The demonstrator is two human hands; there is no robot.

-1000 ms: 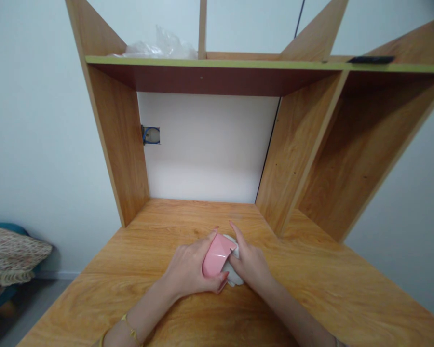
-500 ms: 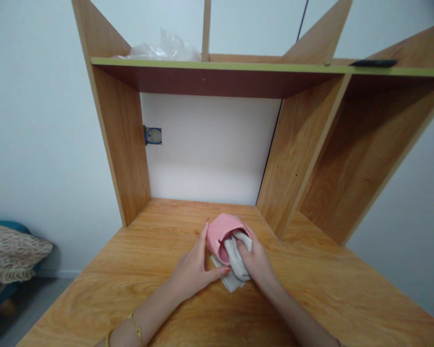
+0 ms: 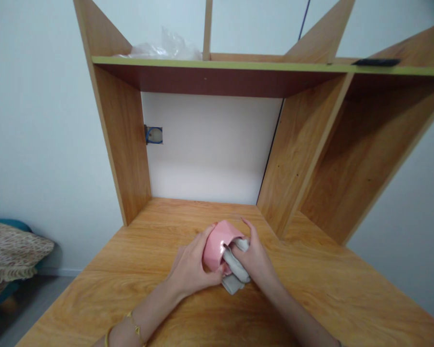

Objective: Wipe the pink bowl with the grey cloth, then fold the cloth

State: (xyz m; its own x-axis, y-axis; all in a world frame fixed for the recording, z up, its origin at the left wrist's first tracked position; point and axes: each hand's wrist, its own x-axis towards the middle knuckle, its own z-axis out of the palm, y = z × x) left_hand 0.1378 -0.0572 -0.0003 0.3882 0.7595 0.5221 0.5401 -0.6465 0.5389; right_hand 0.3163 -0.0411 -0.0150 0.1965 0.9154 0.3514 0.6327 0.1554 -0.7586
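Observation:
A glossy pink faceted pot [image 3: 220, 243] lies tilted over the desk, its opening turned toward the lower right. My left hand [image 3: 195, 262] is wrapped around its left side, with the thumb at the rim. A light grey cloth [image 3: 236, 267] is partly inside the opening and partly hangs out below it. My right hand [image 3: 255, 258] grips the cloth at the mouth of the pot, some fingers reaching inside and one finger raised outside near the rim. The fingers inside the pot are hidden.
The wooden desk [image 3: 144, 308] stretches under both hands. Behind it stand upright wooden panels [image 3: 296, 154] and a shelf with a yellow-green edge [image 3: 238, 65]. On the shelf lie a clear plastic bag [image 3: 166, 48] and a black object [image 3: 376, 62]. A wall socket opening [image 3: 154, 135] shows bare wiring.
The pot has turned and its opening now faces more to the lower right. My left hand has closed further around it. A finger of my right hand has lifted off the rim.

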